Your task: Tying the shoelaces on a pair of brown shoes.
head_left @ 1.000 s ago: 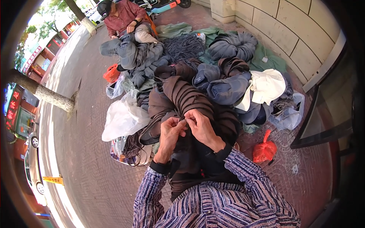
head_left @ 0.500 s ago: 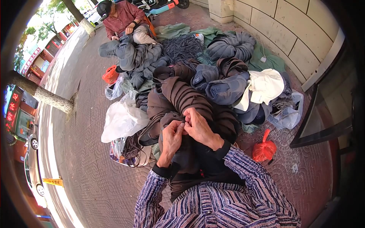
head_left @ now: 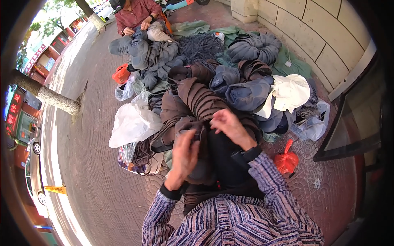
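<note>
Left hand (head_left: 183, 158) — at brown shoe upper (head_left: 188, 124), grip unclear | right hand (head_left: 231, 128) — apart, fingers curled, blurred, hold unclear

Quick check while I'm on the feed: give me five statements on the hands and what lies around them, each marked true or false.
1. The left hand and the right hand are apart. True.
2. The tied red bag lies to the right of the right hand. True.
3. The white plastic bag lies to the right of both hands. False: it lies to their left.
4. The left hand is at the white piece. False: it is at a brown piece.
5. A co-worker sits at the upper left. True.
</note>
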Demonstrator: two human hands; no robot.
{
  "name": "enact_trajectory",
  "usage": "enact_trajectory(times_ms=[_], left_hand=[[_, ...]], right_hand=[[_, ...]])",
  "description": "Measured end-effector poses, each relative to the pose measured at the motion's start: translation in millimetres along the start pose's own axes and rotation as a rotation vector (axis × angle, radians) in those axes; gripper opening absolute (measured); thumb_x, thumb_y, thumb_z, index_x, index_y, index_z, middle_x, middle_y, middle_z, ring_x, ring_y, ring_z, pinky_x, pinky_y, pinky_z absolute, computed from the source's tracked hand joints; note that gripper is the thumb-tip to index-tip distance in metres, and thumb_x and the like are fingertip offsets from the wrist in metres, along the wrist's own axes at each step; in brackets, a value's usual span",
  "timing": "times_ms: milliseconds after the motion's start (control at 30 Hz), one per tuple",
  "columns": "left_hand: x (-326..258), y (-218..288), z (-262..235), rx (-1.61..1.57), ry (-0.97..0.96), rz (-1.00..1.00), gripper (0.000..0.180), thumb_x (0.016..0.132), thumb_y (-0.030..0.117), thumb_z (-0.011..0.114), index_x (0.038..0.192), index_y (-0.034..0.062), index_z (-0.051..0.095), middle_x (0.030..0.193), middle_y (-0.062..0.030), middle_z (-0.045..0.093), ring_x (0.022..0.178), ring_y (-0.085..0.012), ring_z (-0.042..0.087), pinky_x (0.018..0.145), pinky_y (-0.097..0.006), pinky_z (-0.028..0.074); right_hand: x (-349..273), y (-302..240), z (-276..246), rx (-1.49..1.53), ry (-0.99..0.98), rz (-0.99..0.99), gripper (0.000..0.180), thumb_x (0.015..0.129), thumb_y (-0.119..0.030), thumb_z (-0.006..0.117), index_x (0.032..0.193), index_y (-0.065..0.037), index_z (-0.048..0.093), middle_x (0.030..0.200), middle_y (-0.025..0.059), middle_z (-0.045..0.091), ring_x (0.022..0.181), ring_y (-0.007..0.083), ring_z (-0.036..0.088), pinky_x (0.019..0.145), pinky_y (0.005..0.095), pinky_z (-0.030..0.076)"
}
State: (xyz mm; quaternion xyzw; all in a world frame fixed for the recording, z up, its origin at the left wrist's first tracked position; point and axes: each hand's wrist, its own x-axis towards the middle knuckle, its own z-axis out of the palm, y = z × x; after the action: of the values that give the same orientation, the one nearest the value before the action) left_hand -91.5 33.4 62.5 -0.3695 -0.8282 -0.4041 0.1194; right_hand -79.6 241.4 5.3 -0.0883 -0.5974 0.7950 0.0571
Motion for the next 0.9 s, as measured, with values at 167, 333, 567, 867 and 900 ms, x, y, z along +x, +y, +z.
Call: enact_trajectory(times_ms=[167,333,567,867,900], left_hand=[[15,-119,-22,-0.131,-0.298,-0.719,0.021,0.084,0.009,0.057,0.099,-0.0049,0.061,0.085,-0.0170,0.063,0.084,-0.0210,0.061,0.074,-0.033,0.047],[81,-118,-17,-0.082,-1.067,-0.606,0.028,0.076,0.029,0.061,0.094,0.0061,0.064,0.078,-0.0090,0.063,0.070,-0.0160,0.060,0.052,-0.034,0.047],[81,-96,-13,0.034,-1.043,-0.416,0.023,0.081,0.011,0.054,0.102,0.0098,0.062,0.103,-0.0064,0.059,0.094,-0.0173,0.059,0.074,-0.029,0.050],[50,-74,-29,-0.465,-0.757,-1.149,0.027,0.096,0.026,0.049,0.111,0.0067,0.061,0.083,-0.0056,0.066,0.076,-0.0188,0.064,0.062,-0.029,0.056],[35,-90,-26,-0.462,-0.744,-1.155,0.027,0.096,0.026,0.049,0.111,0.0067,0.061,0.083,-0.0056,0.066,0.076,-0.0188,0.064,0.062,-0.029,0.056]], right_hand=[[8,12,-49,-1.108,0.075,-0.187,0.060,0.079,-0.030,0.065,0.123,0.005,0.044,0.119,0.0277,0.050,0.106,0.0364,0.054,0.092,0.0409,0.045],[57,-8,-60,-1.229,-0.438,0.320,0.095,0.077,-0.046,0.062,0.136,0.015,0.019,0.135,0.0328,0.036,0.125,0.0366,0.041,0.100,0.0352,0.037],[48,-34,-36,-1.748,-0.511,0.474,0.109,0.074,-0.050,0.061,0.143,0.007,-0.002,0.131,0.0311,0.043,0.120,0.0382,0.047,0.100,0.0422,0.037],[32,43,-9,-1.312,-0.042,0.123,0.095,0.080,-0.034,0.062,0.145,-0.007,-0.002,0.117,0.0405,0.044,0.100,0.0477,0.055,0.089,0.0489,0.044],[29,34,2,-1.392,-0.051,0.081,0.092,0.079,-0.030,0.061,0.145,-0.003,0.002,0.110,0.0391,0.051,0.093,0.0454,0.059,0.084,0.0461,0.047]])
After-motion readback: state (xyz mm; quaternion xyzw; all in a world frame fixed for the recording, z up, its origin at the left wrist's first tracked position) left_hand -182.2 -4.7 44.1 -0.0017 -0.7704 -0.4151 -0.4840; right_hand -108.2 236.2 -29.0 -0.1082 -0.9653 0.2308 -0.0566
